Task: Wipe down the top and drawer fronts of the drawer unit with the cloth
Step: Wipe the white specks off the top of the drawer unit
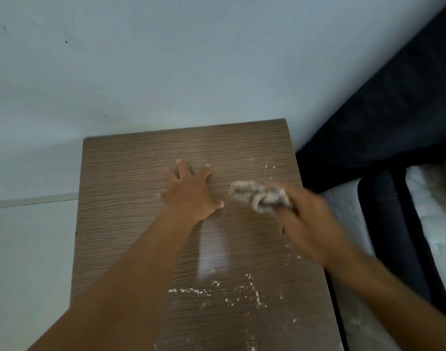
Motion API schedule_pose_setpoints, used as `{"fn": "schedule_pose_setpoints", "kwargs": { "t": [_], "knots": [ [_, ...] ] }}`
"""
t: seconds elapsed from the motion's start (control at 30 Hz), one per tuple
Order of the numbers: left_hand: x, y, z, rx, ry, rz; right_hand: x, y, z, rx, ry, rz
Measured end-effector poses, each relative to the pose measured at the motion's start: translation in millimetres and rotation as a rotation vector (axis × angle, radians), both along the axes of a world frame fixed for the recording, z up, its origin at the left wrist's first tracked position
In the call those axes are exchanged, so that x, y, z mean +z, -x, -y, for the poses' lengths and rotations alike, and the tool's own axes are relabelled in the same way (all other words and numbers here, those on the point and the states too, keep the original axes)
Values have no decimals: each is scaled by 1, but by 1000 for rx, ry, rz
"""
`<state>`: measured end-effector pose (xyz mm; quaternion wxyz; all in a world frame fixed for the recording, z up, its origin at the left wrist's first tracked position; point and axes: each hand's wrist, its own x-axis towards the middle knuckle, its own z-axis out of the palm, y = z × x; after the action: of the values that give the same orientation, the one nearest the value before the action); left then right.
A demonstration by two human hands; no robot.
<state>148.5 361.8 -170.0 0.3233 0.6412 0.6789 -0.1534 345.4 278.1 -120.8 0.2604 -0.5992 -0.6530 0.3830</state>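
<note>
The wood-grain top of the drawer unit (130, 188) fills the middle of the head view. My left hand (191, 191) lies flat on it with fingers spread, near the middle. My right hand (305, 221) is blurred by motion and grips a bunched grey-white cloth (259, 196) over the right side of the top. White crumbs and dust (232, 292) lie scattered on the near part and along the right edge. The drawer fronts are out of sight.
A pale wall (166, 59) runs behind the unit. A bed with a dark cover (394, 117) and a white mattress (434, 224) stands tight against the unit's right side. Light floor (27, 249) shows to the left.
</note>
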Motion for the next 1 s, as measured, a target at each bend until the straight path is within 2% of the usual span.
{"fn": "schedule_pose_setpoints", "kwargs": {
  "t": [0.2,0.3,0.4,0.47,0.63,0.83,1.0],
  "knots": [
    [-4,-3,0,49,29,33,-10,-45,-121,-5,-168,307],
    [-7,-3,1,63,20,38,-30,-47,-156,143,-194,459],
    [-7,-4,1,81,18,52,-60,-48,-160,298,-174,532],
    [-7,-3,1,89,14,56,-80,-52,-152,334,-168,515],
    [-6,-3,2,96,14,65,-94,-52,-114,210,-204,369],
    [-6,-3,2,103,15,62,-87,-29,-9,226,-121,334],
    [-4,-3,1,105,28,72,-93,3,84,197,-142,305]
  ]
}}
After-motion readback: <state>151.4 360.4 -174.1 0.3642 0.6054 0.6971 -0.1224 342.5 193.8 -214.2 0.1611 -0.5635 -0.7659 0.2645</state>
